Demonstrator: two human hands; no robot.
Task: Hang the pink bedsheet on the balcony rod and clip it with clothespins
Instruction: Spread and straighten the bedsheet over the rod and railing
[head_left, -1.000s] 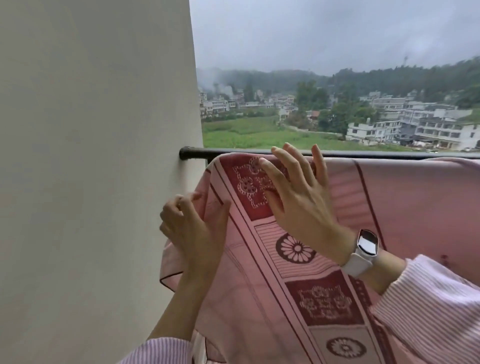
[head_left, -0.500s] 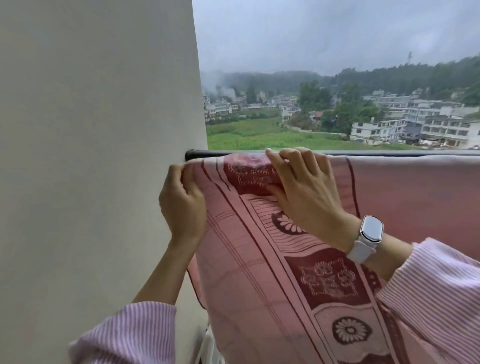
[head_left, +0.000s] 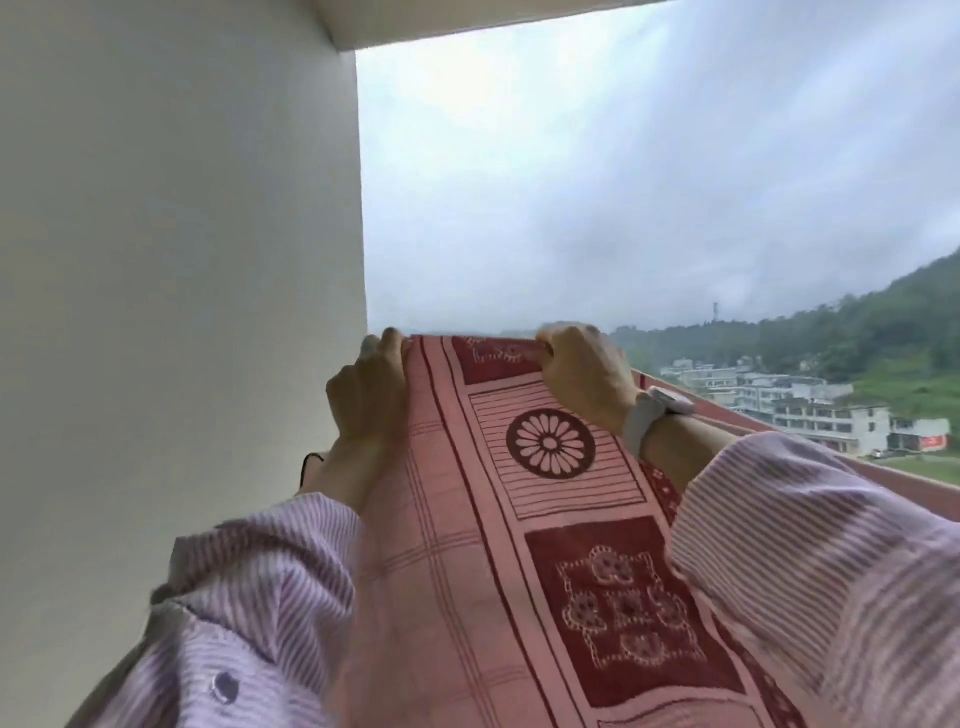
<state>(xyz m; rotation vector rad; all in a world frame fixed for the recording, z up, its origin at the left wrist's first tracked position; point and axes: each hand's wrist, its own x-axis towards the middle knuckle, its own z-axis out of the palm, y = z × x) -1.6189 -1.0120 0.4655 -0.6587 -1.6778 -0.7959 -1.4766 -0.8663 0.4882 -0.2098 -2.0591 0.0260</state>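
Note:
The pink bedsheet (head_left: 452, 545), with a dark red patterned border, fills the lower middle of the head view and runs off to the right. My left hand (head_left: 366, 395) grips its top left corner beside the wall. My right hand (head_left: 584, 376), with a white watch at the wrist, curls its fingers over the sheet's top edge a little to the right. The balcony rod is hidden under the sheet and my hands. No clothespins are in view.
A plain white wall (head_left: 182, 312) stands close on the left, right against my left hand. Beyond the sheet lies open air, with distant buildings (head_left: 810, 410) and a wooded hill at the right.
Both hands have gone from smoothing the sheet's face to gripping its top edge. The view has tilted upward and moved closer, so the rod no longer shows.

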